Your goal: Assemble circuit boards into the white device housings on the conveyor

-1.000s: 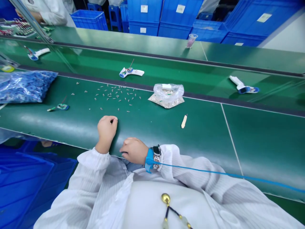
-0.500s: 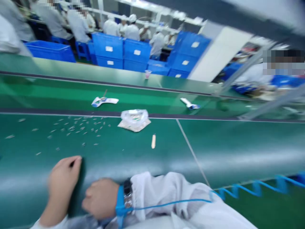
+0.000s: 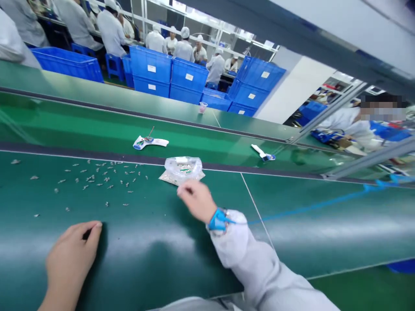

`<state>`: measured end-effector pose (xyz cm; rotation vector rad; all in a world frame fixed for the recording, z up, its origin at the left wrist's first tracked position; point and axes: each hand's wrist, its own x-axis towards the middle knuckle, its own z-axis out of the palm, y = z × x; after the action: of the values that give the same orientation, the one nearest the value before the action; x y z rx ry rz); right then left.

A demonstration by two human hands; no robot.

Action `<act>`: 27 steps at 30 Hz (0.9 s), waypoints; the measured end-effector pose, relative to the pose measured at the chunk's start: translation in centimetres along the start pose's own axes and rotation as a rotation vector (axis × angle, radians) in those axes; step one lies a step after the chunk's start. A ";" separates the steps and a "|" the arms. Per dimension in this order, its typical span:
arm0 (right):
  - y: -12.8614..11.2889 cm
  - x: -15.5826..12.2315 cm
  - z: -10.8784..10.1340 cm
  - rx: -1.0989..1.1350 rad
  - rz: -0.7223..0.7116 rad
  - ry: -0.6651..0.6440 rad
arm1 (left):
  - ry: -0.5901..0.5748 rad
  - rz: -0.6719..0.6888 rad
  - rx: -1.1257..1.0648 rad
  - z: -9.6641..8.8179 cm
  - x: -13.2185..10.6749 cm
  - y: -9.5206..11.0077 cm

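R hand (image 3: 197,200) extends over the belt, fingers (image 3: 184,190) loosely together and just beside the lower edge of a clear plastic bag (image 3: 182,168); slight blur, no held item visible, so grasp vs. release cannot be told. L hand (image 3: 71,257) lies low on the green conveyor belt (image 3: 145,233), fingers half-curled; any tiny item inside cannot be told. Bag is soft, thin, crumpled, and holds small metal parts; it sits on a crinkled sheet (image 3: 165,178) at the near belt's far edge, approx. midway btw. the 2 hands but nearer R. Approx. 50 loose small metal parts (image 3: 103,181) lie in 1 flat, spaced layer on the smooth belt, L of bag, so each stays separate. Blue ESD wrist strap (image 3: 218,220) circles R wrist above a white sleeve (image 3: 249,255); its blue cord (image 3: 311,208) runs R across the belt, likely for grounding the wearer. 2 white-and-blue plastic pieces (image 3: 151,141) (image 3: 262,152) rest on the farther belt, w/ a plastic cup (image 3: 202,107) beyond. Stacked blue plastic crates (image 3: 151,73) and white-clad co-workers (image 3: 112,36) fill the background.
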<state>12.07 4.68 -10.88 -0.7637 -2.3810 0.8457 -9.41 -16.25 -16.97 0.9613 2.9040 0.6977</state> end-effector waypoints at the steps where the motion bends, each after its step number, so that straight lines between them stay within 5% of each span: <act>1: 1.0 1.5 -1.3 -0.010 0.056 0.075 | 0.000 0.009 0.001 -0.2 0.0 0.1; 4: 3.8 5.5 -3.6 -0.015 0.161 0.184 | 0.005 0.049 0.000 -0.8 -0.2 0.8; 9: 6.1 8.1 -3.4 0.034 0.214 0.126 | -0.010 0.114 -0.039 -2.2 -0.6 3.2; 15: 7.3 7.6 -3.4 0.123 0.266 0.080 | -0.011 0.455 -0.250 -3.5 2.1 10.7; 22: 7.6 8.7 -3.9 0.150 0.245 0.024 | -0.178 0.721 -0.297 0.2 7.7 20.8; 27: 8.5 8.6 -5.0 0.124 0.246 0.000 | -0.313 0.796 -0.232 3.5 9.4 22.8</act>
<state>11.78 17.70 -11.00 -1.0182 -2.2389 1.0810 -3.63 6.76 -9.43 1.9811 2.0597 0.7706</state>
